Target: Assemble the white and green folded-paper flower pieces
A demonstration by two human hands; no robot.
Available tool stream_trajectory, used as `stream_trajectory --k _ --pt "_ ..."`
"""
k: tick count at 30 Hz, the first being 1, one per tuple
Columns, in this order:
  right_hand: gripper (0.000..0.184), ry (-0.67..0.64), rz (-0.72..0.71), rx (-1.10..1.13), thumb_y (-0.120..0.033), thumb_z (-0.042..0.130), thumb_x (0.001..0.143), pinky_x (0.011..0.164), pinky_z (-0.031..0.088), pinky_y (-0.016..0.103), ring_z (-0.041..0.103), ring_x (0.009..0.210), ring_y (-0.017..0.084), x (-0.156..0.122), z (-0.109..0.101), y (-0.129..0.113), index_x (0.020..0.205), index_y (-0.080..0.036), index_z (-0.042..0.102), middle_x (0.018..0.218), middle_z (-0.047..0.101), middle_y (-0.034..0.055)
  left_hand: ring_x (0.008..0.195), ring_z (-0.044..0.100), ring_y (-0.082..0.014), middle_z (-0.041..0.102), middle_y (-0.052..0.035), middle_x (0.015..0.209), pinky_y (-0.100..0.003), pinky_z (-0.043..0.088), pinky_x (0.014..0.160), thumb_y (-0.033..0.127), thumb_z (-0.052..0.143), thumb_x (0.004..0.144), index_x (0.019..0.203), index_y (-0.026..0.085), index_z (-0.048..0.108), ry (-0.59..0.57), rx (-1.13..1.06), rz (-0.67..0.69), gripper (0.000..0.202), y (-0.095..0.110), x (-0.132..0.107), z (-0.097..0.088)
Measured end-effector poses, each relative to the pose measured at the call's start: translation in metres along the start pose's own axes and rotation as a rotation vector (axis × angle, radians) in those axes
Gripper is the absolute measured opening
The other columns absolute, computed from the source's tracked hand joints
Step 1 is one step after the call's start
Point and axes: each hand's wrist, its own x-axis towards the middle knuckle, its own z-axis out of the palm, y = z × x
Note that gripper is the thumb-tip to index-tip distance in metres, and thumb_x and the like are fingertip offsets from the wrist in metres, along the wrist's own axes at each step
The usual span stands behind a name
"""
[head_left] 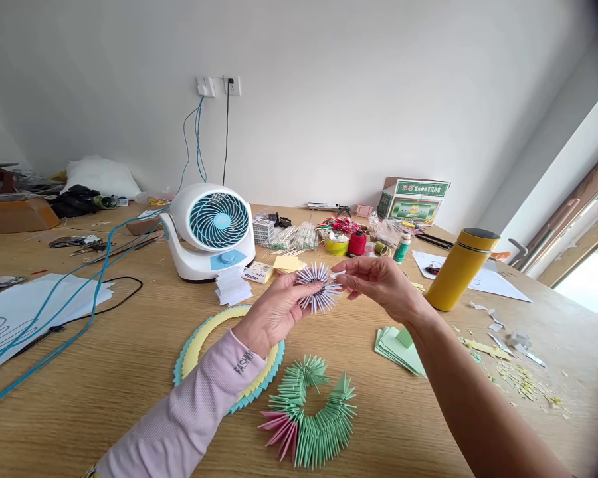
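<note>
A white wall [329,99] is noted behind a wood-grained worktop [104,392], on which all items are carried. A white fan [212,229] with blue blades is stood near the wall, left of centre. A yellow flask [456,275] is placed upright at the right, its base near a sheet of marked paper [503,282]. A green-printed box [411,200] is set against the wall, farther back than the flask. A flat ring [192,345], blue outside and yellow inside, is laid below the fan and is partly covered by the left forearm. Just beside it, nearest the viewer, an open loop [323,435] of folded green pieces is found, with a pink section at its lower left and a gap at its upper right. The rosette [321,303], white and spiked, is held above the worktop in the left hand [269,315], with the thumb laid across its middle. At its right edge a small white piece [337,273] is pinched between the fingertips of the right hand [376,285]. Green sheets [396,352] are stacked beside the right forearm. White slips [232,285] are piled in front of the fan. A red spool [357,243] is seen behind the hands; paper scraps [523,382] are scattered at the right.
</note>
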Motion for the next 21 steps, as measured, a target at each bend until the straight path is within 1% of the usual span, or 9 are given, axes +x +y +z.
stream_trajectory --k 5,8,11,13,16,18,21 --pt "0.022 0.001 0.006 -0.037 -0.041 0.075 0.082 0.059 0.056 0.027 0.068 0.074 0.016 0.0002 0.0007 -0.0005 0.091 -0.021 0.075 0.081 0.073 0.0033 0.079 0.068 -0.0135 0.074 -0.008 0.094 -0.024 0.053 0.071 0.002 0.065 0.082 0.098 0.012 0.071 0.018 -0.009 -0.025 0.02 0.0016 -0.0006 0.0015" --pt "0.023 -0.006 0.012 -0.046 -0.043 0.074 0.082 0.058 0.057 0.028 0.066 0.073 0.016 0.0003 0.0003 -0.0007 0.09 -0.022 0.074 0.08 0.072 0.0033 0.082 0.068 -0.0138 0.073 -0.0071 0.093 -0.024 0.054 0.073 0.0 0.064 0.08 0.097 0.012 0.071 -0.015 -0.018 -0.039 0.023 0.0026 -0.0002 0.0004" --pt "0.022 -0.013 0.022 -0.051 -0.043 0.074 0.083 0.059 0.057 0.028 0.066 0.074 0.016 0.0003 -0.0006 -0.0001 0.089 -0.022 0.073 0.081 0.071 0.0032 0.086 0.068 -0.015 0.073 -0.0077 0.097 -0.025 0.054 0.077 -0.002 0.066 0.077 0.1 0.013 0.07 -0.046 -0.015 -0.037 0.027 0.003 -0.0006 -0.0006" --pt "0.021 -0.013 0.024 -0.059 -0.042 0.073 0.083 0.06 0.057 0.028 0.066 0.074 0.016 0.0004 -0.0007 0.0003 0.089 -0.022 0.073 0.081 0.071 0.0033 0.085 0.068 -0.015 0.073 -0.0081 0.098 -0.026 0.054 0.077 0.0 0.067 0.077 0.1 0.012 0.07 -0.049 -0.011 -0.031 0.026 0.0024 -0.0015 -0.0005" --pt "0.02 -0.019 0.015 -0.075 -0.04 0.072 0.084 0.06 0.058 0.028 0.066 0.074 0.016 0.0005 0.0003 0.0001 0.09 -0.021 0.072 0.082 0.071 0.0037 0.081 0.067 -0.0133 0.073 -0.0067 0.095 -0.024 0.053 0.073 0.005 0.07 0.078 0.097 0.013 0.071 -0.047 -0.025 -0.013 0.021 0.0 -0.0023 0.0003" --pt "0.02 -0.023 0.012 -0.086 -0.04 0.072 0.084 0.06 0.058 0.028 0.066 0.074 0.016 0.0006 0.0016 -0.0004 0.09 -0.021 0.072 0.082 0.071 0.0038 0.081 0.067 -0.0129 0.074 -0.0053 0.093 -0.023 0.051 0.071 0.008 0.075 0.076 0.094 0.014 0.071 -0.055 -0.042 0.011 0.019 -0.0026 -0.0013 0.0002" --pt "0.02 -0.024 0.02 -0.092 -0.04 0.072 0.084 0.06 0.058 0.028 0.066 0.073 0.016 0.0008 0.0029 -0.0008 0.089 -0.02 0.072 0.081 0.071 0.0039 0.083 0.067 -0.0138 0.074 -0.0042 0.091 -0.024 0.051 0.073 0.01 0.08 0.072 0.09 0.016 0.072 -0.066 -0.055 0.038 0.02 -0.006 0.0014 -0.001"
